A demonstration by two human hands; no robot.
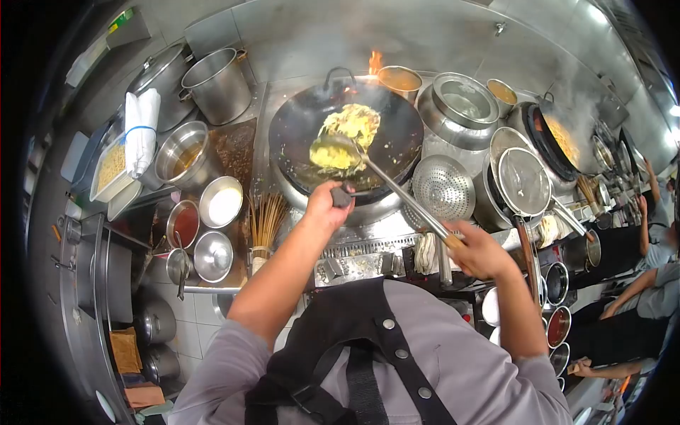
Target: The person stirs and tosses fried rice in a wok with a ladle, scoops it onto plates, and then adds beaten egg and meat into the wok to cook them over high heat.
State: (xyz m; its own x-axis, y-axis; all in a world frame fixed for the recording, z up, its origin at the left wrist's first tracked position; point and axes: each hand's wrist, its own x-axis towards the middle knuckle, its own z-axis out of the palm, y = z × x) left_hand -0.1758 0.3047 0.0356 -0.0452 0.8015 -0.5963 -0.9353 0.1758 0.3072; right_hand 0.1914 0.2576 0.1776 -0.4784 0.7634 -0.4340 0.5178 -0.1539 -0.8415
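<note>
A large black wok [290,134] sits on the burner in front of me, with yellow egg-like food [358,124] on its far slope and base. My left hand [327,207] is closed on the wok's near handle [343,196], which looks dark and wrapped. My right hand [476,249] is wrapped round the wooden end of a long metal ladle [400,191]. The ladle's bowl lies inside the wok, with yellow food in and around it. Beside the wok, to the right, rests a perforated round strainer [443,188].
Flame [375,62] rises behind the wok. Left are a steel pot [218,85], a bowl of white powder or grains [221,202], red sauce [184,221] and a bamboo brush [266,223]. Right are a mesh skimmer [524,180] and a second steaming wok [542,142]. Other people [652,283] stand far right.
</note>
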